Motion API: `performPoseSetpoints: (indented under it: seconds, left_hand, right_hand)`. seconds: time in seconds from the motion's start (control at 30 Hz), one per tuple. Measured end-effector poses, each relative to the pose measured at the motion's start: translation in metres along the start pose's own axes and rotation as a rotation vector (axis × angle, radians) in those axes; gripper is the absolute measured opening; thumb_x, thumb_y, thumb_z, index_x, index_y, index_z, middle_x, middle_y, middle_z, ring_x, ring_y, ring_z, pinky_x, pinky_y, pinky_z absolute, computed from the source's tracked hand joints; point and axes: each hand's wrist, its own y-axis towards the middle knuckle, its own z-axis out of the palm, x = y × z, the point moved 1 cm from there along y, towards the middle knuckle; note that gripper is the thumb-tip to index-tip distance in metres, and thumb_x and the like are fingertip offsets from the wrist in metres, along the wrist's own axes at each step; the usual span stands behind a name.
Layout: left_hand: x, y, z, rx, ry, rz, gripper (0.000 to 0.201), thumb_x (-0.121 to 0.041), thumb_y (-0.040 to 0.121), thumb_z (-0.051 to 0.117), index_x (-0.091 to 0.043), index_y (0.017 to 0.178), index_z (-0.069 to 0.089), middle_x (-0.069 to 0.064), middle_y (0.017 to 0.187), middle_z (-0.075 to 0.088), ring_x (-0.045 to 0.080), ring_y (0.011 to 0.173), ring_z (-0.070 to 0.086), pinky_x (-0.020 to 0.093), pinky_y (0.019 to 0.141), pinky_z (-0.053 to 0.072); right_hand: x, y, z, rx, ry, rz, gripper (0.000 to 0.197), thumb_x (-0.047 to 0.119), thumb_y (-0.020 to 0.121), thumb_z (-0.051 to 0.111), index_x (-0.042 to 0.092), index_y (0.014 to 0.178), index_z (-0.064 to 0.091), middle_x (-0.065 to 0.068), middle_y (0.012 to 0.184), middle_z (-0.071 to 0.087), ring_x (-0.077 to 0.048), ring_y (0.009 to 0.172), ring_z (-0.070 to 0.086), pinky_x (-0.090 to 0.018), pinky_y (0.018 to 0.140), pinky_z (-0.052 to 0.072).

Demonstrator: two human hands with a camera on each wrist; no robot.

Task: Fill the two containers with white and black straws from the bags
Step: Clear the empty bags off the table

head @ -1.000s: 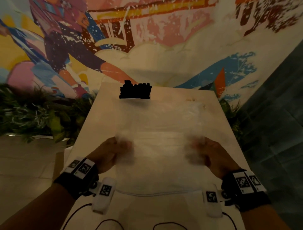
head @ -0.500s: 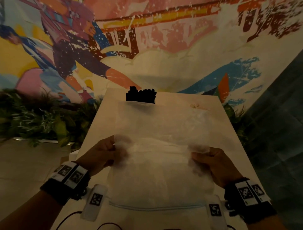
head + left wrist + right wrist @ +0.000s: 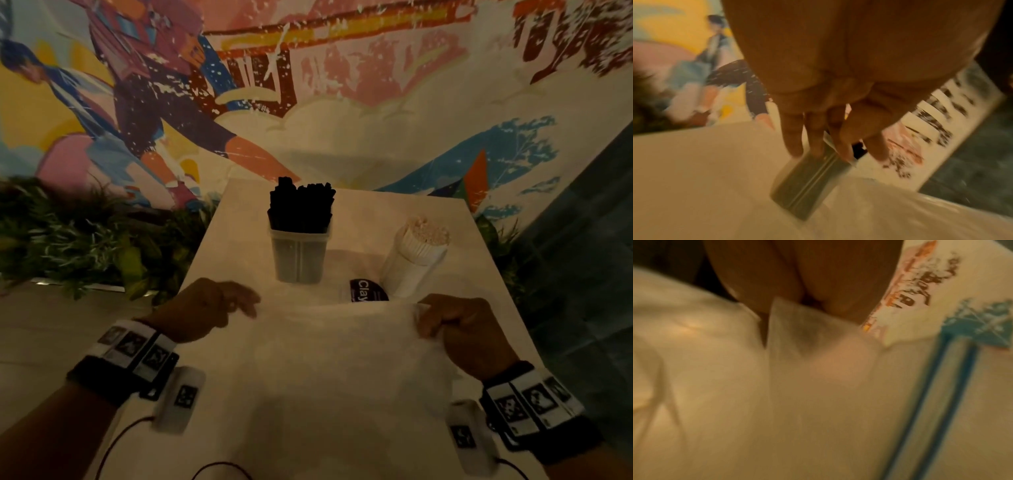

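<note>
A clear square container (image 3: 298, 255) packed with black straws (image 3: 301, 205) stands upright at mid-table. To its right a tight bundle of white straws (image 3: 416, 255) leans rightward, its base hidden behind the bag. A translucent empty plastic bag (image 3: 335, 370) is spread low over the near table. My right hand (image 3: 432, 323) pinches its top right corner (image 3: 807, 331). My left hand (image 3: 239, 305) hovers at the bag's top left edge with straight fingers (image 3: 816, 141) holding nothing, pointing toward the container (image 3: 809, 183).
The narrow pale table (image 3: 236, 219) ends at a painted mural wall. Green plants (image 3: 85, 240) line its left side and a dark tiled wall (image 3: 582, 274) its right. A dark "Clay" label (image 3: 367, 291) peeks above the bag's edge.
The bag was held up by both hands in front of the containers. It has come down toward the table, uncovering both straw bundles. My left hand has let go of its corner.
</note>
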Motion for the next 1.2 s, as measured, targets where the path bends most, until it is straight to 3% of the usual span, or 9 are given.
performPoseSetpoints:
  seconds: [0.1, 0.2, 0.37, 0.47, 0.57, 0.8, 0.9, 1.07, 1.2]
  left_hand:
    - [-0.021, 0.031, 0.035, -0.023, 0.467, 0.166, 0.042, -0.023, 0.068, 0.066, -0.028, 0.109, 0.061, -0.005, 0.128, 0.053, -0.005, 0.121, 0.042, 0.008, 0.103, 0.029]
    - [-0.043, 0.064, 0.104, 0.114, 0.757, 0.116, 0.064, -0.022, 0.073, 0.07, -0.029, 0.132, 0.046, -0.009, 0.131, 0.044, -0.001, 0.117, 0.036, 0.013, 0.106, 0.024]
    - [-0.033, 0.076, 0.114, 0.013, 0.837, -0.123, 0.028, -0.03, 0.085, 0.059, -0.019, 0.11, 0.065, 0.006, 0.112, 0.065, 0.025, 0.105, 0.058, 0.031, 0.085, 0.045]
    - [-0.026, 0.069, 0.108, -0.206, 0.692, -0.192, 0.033, -0.034, 0.085, 0.055, -0.019, 0.114, 0.062, 0.009, 0.115, 0.064, 0.029, 0.106, 0.057, 0.033, 0.085, 0.043]
    - [-0.026, 0.065, 0.113, -0.235, 0.645, -0.204, 0.04, -0.044, 0.079, 0.051, -0.019, 0.11, 0.062, 0.007, 0.108, 0.065, 0.029, 0.1, 0.058, 0.029, 0.078, 0.041]
    - [-0.057, 0.049, 0.137, -0.076, -0.299, -0.379, 0.031, -0.006, 0.077, 0.069, -0.009, 0.108, 0.066, 0.014, 0.103, 0.07, 0.033, 0.093, 0.067, 0.05, 0.084, 0.054]
    - [-0.057, 0.04, 0.135, -0.022, -0.509, -0.423, 0.038, -0.003, 0.076, 0.068, -0.003, 0.113, 0.063, 0.019, 0.108, 0.068, 0.035, 0.095, 0.066, 0.042, 0.075, 0.057]
    - [-0.04, 0.026, 0.124, -0.112, -0.502, -0.468, 0.045, -0.017, 0.075, 0.072, -0.011, 0.118, 0.06, 0.013, 0.111, 0.068, 0.035, 0.1, 0.065, 0.053, 0.087, 0.052]
    - [-0.028, 0.016, 0.119, -0.17, -0.385, -0.45, 0.044, -0.012, 0.073, 0.073, -0.015, 0.116, 0.062, 0.014, 0.111, 0.068, 0.036, 0.101, 0.064, 0.058, 0.089, 0.049]
  right_hand:
    - [0.006, 0.009, 0.007, 0.109, -0.168, -0.105, 0.053, -0.012, 0.049, 0.041, 0.034, 0.055, 0.066, 0.008, 0.075, 0.066, -0.006, 0.073, 0.063, -0.017, 0.071, 0.05]
    - [0.021, 0.017, 0.017, 0.169, -0.327, -0.207, 0.041, -0.011, 0.055, 0.048, 0.025, 0.066, 0.065, 0.005, 0.083, 0.065, -0.007, 0.075, 0.063, -0.018, 0.07, 0.051]
    - [0.024, 0.015, -0.023, 0.038, -0.853, -0.22, 0.039, 0.029, 0.083, 0.052, 0.041, 0.119, 0.057, 0.009, 0.132, 0.052, -0.005, 0.118, 0.047, -0.024, 0.097, 0.04]
    - [0.046, -0.007, -0.035, -0.267, -0.594, -0.088, 0.037, 0.033, 0.077, 0.059, 0.037, 0.114, 0.055, 0.012, 0.114, 0.061, 0.009, 0.101, 0.053, -0.008, 0.09, 0.04]
    - [0.055, -0.026, 0.02, -0.108, -0.26, 0.007, 0.022, 0.05, 0.074, 0.06, 0.039, 0.092, 0.065, 0.01, 0.078, 0.071, -0.002, 0.072, 0.065, -0.011, 0.069, 0.049]
    - [-0.004, 0.001, 0.062, -0.097, 0.141, 0.36, 0.073, 0.052, 0.069, 0.071, 0.05, 0.131, 0.032, 0.033, 0.122, 0.05, 0.006, 0.11, 0.055, -0.011, 0.083, 0.048]
    - [-0.017, -0.003, 0.068, -0.032, 0.452, 0.512, 0.073, 0.039, 0.072, 0.079, 0.028, 0.136, 0.045, 0.004, 0.126, 0.062, -0.017, 0.112, 0.062, -0.034, 0.086, 0.055]
    - [-0.016, -0.004, 0.065, -0.085, 0.703, 0.649, 0.039, 0.008, 0.066, 0.069, 0.0, 0.104, 0.067, -0.015, 0.093, 0.073, -0.028, 0.081, 0.071, -0.032, 0.06, 0.057]
    - [-0.025, -0.007, 0.06, -0.055, 0.759, 0.689, 0.053, 0.008, 0.062, 0.074, 0.0, 0.113, 0.065, -0.019, 0.11, 0.069, -0.037, 0.101, 0.065, -0.044, 0.082, 0.053]
